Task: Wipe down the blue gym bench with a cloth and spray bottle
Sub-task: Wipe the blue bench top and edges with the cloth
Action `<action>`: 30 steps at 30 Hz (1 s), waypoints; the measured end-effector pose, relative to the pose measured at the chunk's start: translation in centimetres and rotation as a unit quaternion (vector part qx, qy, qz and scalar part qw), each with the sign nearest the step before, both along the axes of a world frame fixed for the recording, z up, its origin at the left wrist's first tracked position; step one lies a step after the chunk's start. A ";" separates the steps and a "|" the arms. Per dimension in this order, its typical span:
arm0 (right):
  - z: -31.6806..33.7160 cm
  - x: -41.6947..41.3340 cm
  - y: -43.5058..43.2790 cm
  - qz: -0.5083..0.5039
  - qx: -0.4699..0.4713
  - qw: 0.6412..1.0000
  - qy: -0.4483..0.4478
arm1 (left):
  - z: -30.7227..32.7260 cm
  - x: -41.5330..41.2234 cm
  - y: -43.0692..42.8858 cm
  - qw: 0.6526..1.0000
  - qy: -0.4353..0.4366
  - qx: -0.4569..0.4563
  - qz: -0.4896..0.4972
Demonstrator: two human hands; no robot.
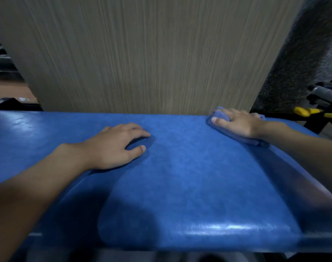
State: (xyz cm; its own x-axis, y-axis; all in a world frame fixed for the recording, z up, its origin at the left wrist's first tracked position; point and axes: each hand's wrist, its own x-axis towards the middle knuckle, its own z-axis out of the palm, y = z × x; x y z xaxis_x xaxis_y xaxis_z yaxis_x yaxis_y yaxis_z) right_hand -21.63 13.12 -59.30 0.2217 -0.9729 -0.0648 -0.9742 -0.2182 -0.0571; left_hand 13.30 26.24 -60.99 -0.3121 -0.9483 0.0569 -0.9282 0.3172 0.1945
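Note:
The blue padded gym bench (189, 178) fills the lower half of the view, its surface glossy near the front edge. My left hand (116, 146) rests on the pad left of centre, its fingers loosely bent and holding nothing. At the far right edge of the pad my right hand (237, 123) presses down on a folded blue cloth (218, 115), with the fingers curled over its bunched far end. No spray bottle is in view.
A beige wood-grain wall panel (142, 53) rises directly behind the bench. To the right stand a dark speckled pillar (297, 63) and gym equipment with a yellow lever (308, 112) and grey handle (325, 91). Dark equipment sits at the far left (8, 104).

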 end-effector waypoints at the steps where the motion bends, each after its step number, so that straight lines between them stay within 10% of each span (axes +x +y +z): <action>1: -0.1 -0.2 -0.6 -0.022 0.006 1.000 0.009 | 0.1 -0.1 0.2 1.000 -0.002 -0.001 -0.001; 17: 0.6 8.0 19.4 0.366 0.017 0.930 0.011 | -0.2 1.2 -0.2 0.999 0.030 -0.016 -0.016; 30: -0.4 1.5 -1.2 -0.039 -0.001 0.999 0.016 | 0.3 1.6 0.5 0.999 -0.042 -0.017 0.012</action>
State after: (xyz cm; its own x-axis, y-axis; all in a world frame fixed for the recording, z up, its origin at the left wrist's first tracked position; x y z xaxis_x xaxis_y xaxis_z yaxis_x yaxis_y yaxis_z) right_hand -20.12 11.93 -59.74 0.1424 -0.9874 -0.0696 -0.9897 -0.1409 -0.0256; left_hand 14.92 26.78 -60.68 -0.2943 -0.9536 0.0638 -0.9483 0.2996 0.1044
